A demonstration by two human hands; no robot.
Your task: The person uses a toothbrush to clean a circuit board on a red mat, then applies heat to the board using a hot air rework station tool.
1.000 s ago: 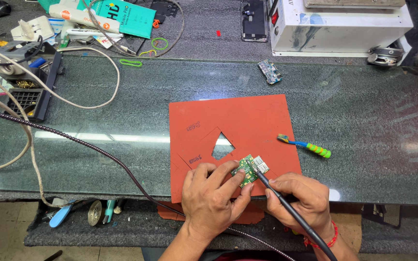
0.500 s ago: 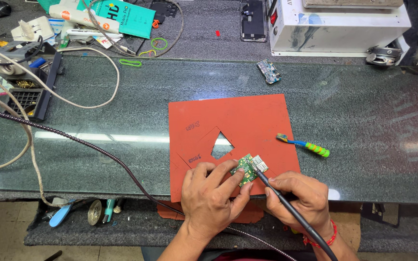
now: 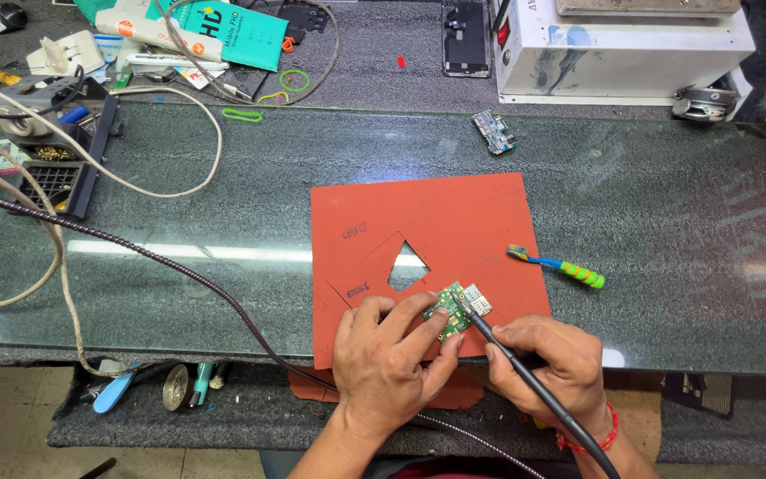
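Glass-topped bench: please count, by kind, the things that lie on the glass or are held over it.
Circuit boards: 2 (one in left hand, one far)
Red mat: 1
Toothbrush: 1
Soldering iron in right hand: 1
Total: 5

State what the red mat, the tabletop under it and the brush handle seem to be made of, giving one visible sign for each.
Red mat: probably silicone or rubber sheet; matte, thin, lies flat, with a clean triangular cut-out.
Tabletop: apparently glass over dark speckled stone or laminate; glossy light streaks and a see-through front edge.
Brush handle: likely moulded plastic; bright green and blue, ribbed, slightly shiny.
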